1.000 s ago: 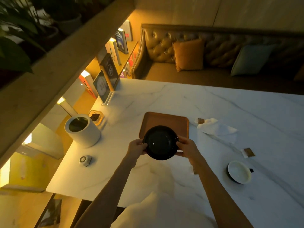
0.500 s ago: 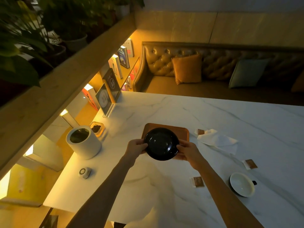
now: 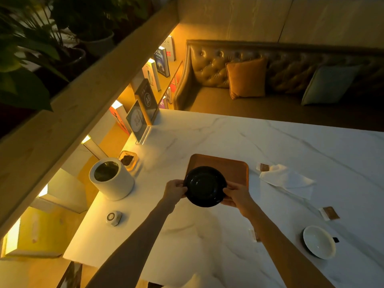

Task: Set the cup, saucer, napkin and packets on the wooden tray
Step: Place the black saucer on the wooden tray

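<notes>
I hold a black saucer [image 3: 204, 186] by its rim, my left hand [image 3: 174, 189] on its left side and my right hand [image 3: 236, 193] on its right. It hovers over the near edge of the wooden tray [image 3: 226, 169] on the white marble table [image 3: 291, 142]. A white napkin [image 3: 287, 179] lies right of the tray. One brown packet [image 3: 264, 167] sits at the napkin's far corner, a second packet [image 3: 330, 213] lies further right, and a third packet [image 3: 255, 234] is partly hidden by my right forearm. The white cup [image 3: 319, 242] stands at the near right.
A white cylindrical container [image 3: 113, 179], a small dish with dark contents [image 3: 127, 160] and a small round device [image 3: 113, 218] sit along the table's left edge. A sign holder [image 3: 138, 121] stands at the far left corner. A sofa with cushions [image 3: 247, 77] lies beyond the table.
The saucer stays held in both hands near the tray's near edge. The view has tilted up, showing more of the sofa and plants.
</notes>
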Demonstrator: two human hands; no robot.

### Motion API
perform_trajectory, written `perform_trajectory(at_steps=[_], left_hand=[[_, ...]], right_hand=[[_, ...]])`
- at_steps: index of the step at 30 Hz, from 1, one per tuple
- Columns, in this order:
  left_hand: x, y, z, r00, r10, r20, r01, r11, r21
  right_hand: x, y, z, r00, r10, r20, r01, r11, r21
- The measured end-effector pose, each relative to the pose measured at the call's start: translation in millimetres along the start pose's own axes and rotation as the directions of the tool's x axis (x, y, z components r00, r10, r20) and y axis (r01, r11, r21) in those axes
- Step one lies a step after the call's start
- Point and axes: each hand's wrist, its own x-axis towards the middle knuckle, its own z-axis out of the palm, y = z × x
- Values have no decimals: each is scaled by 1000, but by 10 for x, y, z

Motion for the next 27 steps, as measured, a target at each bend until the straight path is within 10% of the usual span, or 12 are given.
perform_trajectory(at_steps=[27], left_hand=[[1996,-127,205,967,-250,55,234,949,209]], right_hand=[[2130,14,205,895,403,-190,-430,893,-132]])
